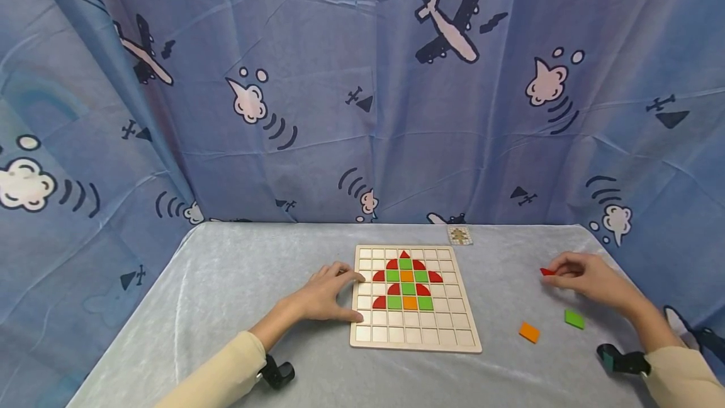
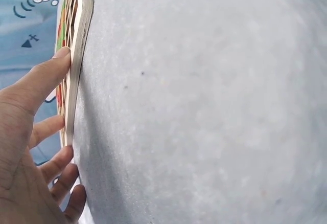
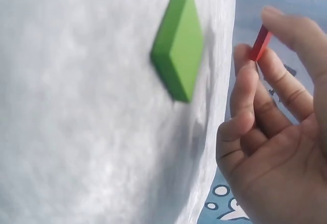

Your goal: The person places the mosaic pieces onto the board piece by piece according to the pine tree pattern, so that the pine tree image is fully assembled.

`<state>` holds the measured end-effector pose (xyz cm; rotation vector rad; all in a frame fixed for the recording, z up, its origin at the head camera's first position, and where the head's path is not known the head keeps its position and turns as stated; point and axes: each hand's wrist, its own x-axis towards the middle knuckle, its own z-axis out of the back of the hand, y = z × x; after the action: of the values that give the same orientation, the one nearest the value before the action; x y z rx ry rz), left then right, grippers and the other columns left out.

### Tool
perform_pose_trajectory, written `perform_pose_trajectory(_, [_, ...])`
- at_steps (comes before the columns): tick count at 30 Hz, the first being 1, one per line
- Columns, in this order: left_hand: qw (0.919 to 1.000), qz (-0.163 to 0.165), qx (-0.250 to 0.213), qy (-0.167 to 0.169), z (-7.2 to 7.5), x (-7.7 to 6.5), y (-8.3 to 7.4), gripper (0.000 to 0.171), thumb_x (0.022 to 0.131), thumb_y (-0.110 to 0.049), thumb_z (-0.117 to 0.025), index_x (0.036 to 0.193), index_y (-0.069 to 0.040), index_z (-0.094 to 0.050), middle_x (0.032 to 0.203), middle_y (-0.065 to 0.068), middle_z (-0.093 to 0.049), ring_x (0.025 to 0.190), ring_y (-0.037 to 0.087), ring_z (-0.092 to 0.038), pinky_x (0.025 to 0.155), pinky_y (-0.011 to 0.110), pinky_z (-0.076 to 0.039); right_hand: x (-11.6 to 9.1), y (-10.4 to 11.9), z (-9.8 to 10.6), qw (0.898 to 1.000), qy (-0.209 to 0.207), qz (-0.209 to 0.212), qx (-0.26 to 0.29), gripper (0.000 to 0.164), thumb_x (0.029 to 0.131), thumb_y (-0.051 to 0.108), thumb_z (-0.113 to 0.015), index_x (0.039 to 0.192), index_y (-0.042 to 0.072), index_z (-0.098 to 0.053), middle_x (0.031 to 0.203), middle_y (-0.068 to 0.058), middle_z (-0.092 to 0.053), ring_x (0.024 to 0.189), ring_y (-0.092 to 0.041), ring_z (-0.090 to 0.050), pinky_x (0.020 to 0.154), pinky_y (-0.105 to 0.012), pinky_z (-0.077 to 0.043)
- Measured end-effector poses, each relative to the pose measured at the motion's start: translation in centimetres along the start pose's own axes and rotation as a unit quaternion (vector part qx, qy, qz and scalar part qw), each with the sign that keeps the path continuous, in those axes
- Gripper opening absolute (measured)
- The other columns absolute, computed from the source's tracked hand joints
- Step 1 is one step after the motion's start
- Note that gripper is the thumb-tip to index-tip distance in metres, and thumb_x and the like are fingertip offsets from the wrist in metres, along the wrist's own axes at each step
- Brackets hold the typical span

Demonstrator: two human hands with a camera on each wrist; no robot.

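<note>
A square wooden grid board [image 1: 416, 337] lies on the table, with red, green and orange tiles in its cells forming a tree shape. My left hand [image 1: 325, 294] rests at the board's left edge, thumb and fingertips touching the rim, as the left wrist view also shows. Over to the right, my right hand [image 1: 591, 279] pinches a small red tile [image 3: 261, 44] between thumb and fingers. Below that hand, a green square tile [image 1: 574, 319] lies on the cloth. An orange square tile [image 1: 529, 332] lies between it and the board.
A small card with a tree pattern [image 1: 459, 235] lies behind the board's far right corner. A pale grey cloth [image 1: 255, 250] covers the table. Behind and beside it hangs a blue curtain [image 1: 317, 80] printed with planes and clouds.
</note>
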<state>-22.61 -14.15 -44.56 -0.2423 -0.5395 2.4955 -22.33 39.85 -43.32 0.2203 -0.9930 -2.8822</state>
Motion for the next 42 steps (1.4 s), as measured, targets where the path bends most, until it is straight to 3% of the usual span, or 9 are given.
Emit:
perform_pose_trajectory(5, [1.0000,-0.002,0.003,0.000,-0.1,0.0,0.1,0.074,0.076,-0.061,-0.076,0.139,-0.029,-0.052,0.145,0.003,-0.044,0.129,0.024,-0.042,0.105,0.052,-0.037,-0.3,0.9,-0.4,1.000,0.013,-0.004,0.027,0.042,0.088,0.037,-0.073,0.111,0.004,-0.061,0.092,0.000,-0.068,0.075,-0.008,-0.058,0.062,-0.026,-0.043])
perform_pose_trajectory(11, [1.0000,-0.001,0.001,-0.001,0.0,0.0,0.1,0.074,0.076,-0.060,-0.076,0.138,-0.029,-0.053,0.145,0.003,-0.044,0.129,0.025,-0.042,0.105,0.053,-0.037,-0.5,2.4,-1.0,0.996,0.025,0.048,0.071,0.034,0.087,0.025,-0.076,0.105,0.002,-0.059,0.087,0.000,-0.067,0.072,-0.008,-0.059,0.063,-0.027,-0.048])
perform_pose_trajectory(21, [1.0000,-0.001,-0.001,0.000,0.1,-0.1,0.0,0.073,0.076,-0.060,-0.077,0.138,-0.029,-0.053,0.145,0.004,-0.044,0.129,0.025,-0.042,0.105,0.054,-0.037,0.0,4.7,-2.2,0.994,0.025,0.075,0.072,0.025,0.089,0.024,-0.073,0.100,0.003,-0.064,0.088,-0.003,-0.068,0.075,-0.011,-0.062,0.067,-0.025,-0.052])
perform_pose_trajectory(31, [1.0000,0.002,0.001,0.000,0.0,0.0,-0.1,0.073,0.076,-0.059,-0.077,0.138,-0.029,-0.053,0.144,0.003,-0.045,0.129,0.025,-0.042,0.105,0.053,-0.037,0.3,6.8,-3.5,0.986,0.082,0.100,0.105,0.036,0.096,0.021,-0.064,0.126,0.001,-0.062,0.103,-0.018,-0.067,0.081,-0.012,-0.066,0.070,-0.029,-0.055])
perform_pose_trajectory(35, [1.0000,0.001,0.004,0.000,0.0,0.0,-0.1,0.073,0.076,-0.059,-0.077,0.138,-0.029,-0.053,0.145,0.003,-0.044,0.129,0.024,-0.042,0.105,0.052,-0.037,0.4,7.6,-4.0,0.984,0.087,0.110,0.108,0.031,0.095,0.020,-0.065,0.121,0.001,-0.066,0.112,-0.020,-0.067,0.084,-0.007,-0.065,0.072,-0.029,-0.056])
perform_pose_trajectory(42, [1.0000,0.000,0.006,-0.001,0.0,0.1,0.0,0.073,0.076,-0.060,-0.076,0.138,-0.029,-0.053,0.144,0.003,-0.045,0.127,0.024,-0.042,0.104,0.052,-0.037,0.6,9.1,-5.0,0.982,0.088,0.127,0.111,0.027,0.093,0.019,-0.068,0.113,0.001,-0.067,0.102,-0.016,-0.070,0.081,-0.007,-0.066,0.073,-0.025,-0.057])
